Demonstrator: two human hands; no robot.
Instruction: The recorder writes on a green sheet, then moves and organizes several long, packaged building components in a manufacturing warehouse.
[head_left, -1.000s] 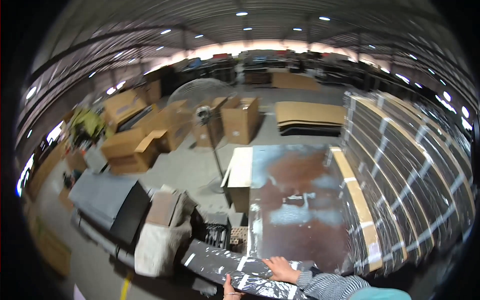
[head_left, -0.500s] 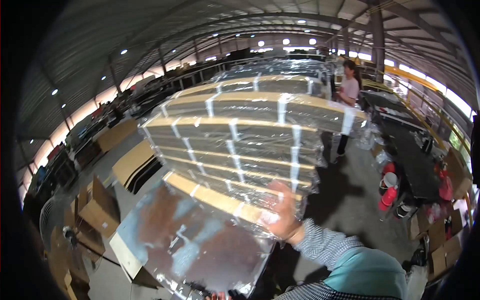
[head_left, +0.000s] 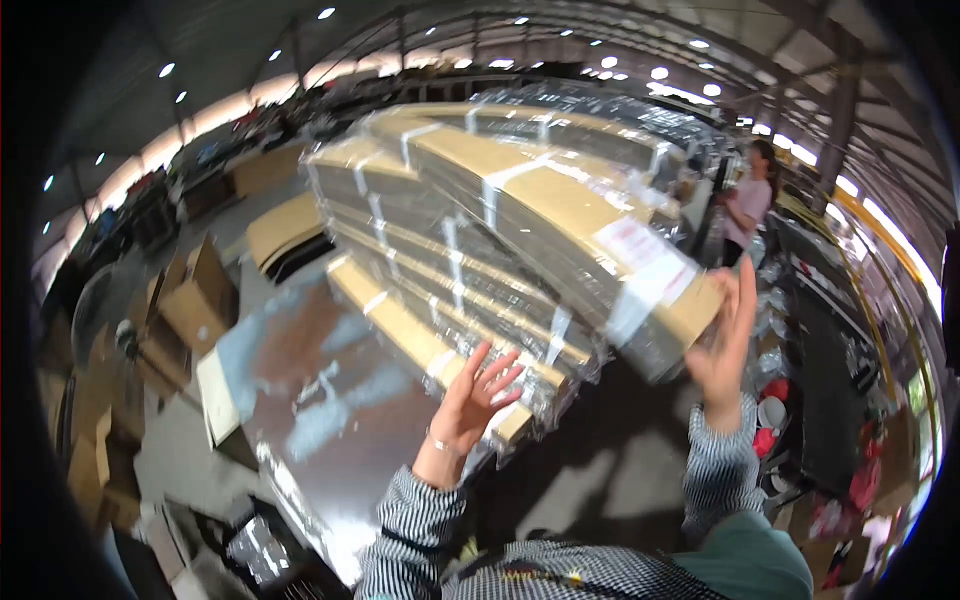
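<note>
Both hands are raised and open, fingers spread. The left hand (head_left: pixel 478 392) touches the lower end of a tall stack of flat tan cardboard bundles bound in white straps and clear plastic film (head_left: pixel 470 240). The right hand (head_left: pixel 728 340) lies flat against the end of the topmost bundle, which juts out just above it. The stack looks stiff and heavy, its film likely slippery; the strapped ends seem the surest hold. Below the left hand, a shiny film-covered sheet (head_left: pixel 300 390) lies flat, though blur obscures its surface.
</note>
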